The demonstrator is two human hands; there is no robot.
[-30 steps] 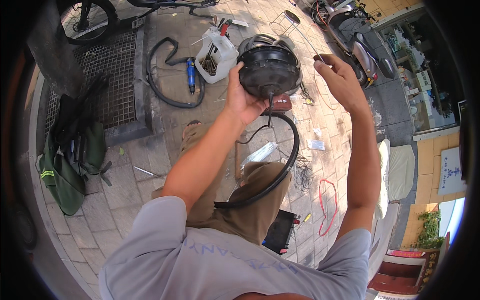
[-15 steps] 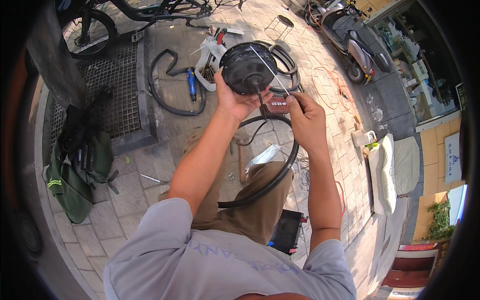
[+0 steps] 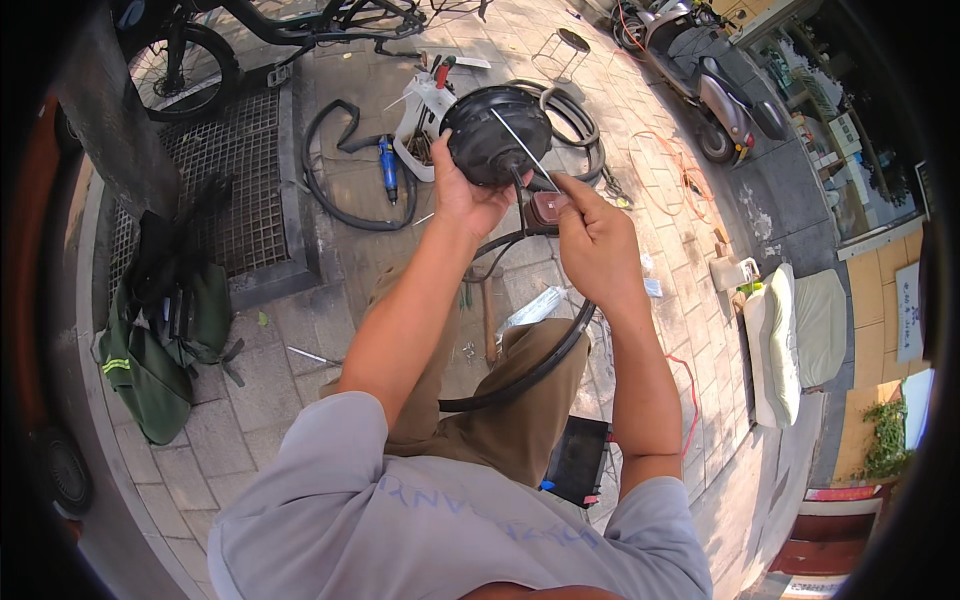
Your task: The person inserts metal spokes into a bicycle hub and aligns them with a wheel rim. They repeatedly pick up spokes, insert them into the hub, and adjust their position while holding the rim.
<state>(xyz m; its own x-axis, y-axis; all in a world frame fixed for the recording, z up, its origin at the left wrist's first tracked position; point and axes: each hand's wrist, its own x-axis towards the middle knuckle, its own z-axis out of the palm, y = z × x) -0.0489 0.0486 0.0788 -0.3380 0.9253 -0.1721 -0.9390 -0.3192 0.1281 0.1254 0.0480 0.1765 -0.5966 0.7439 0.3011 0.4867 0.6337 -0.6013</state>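
My left hand (image 3: 470, 200) is closed around the lower left side of a round black hub motor (image 3: 492, 125), holding it up in front of me. A black cable (image 3: 520, 205) hangs from the motor's axle. Between the thumb and fingers of my right hand (image 3: 597, 235) is a thin silver rod (image 3: 522, 140). It slants up and left across the motor's face, its far end close to the upper part of the cover. Whether that tip touches the cover, I cannot tell. A black tyre (image 3: 530, 375) lies across my lap, below the motor.
A white tub of tools (image 3: 415, 135) and a blue power screwdriver (image 3: 388, 170) are beyond my left hand, near a black inner tube (image 3: 330, 195). A dark red box (image 3: 543, 208) sits behind the cable. Green bag (image 3: 150, 390) at left; black case (image 3: 578, 460) by my right leg.
My right hand has shifted a little left and up, bringing the rod's tip further in over the motor's face. The left hand still holds the motor in about the same place.
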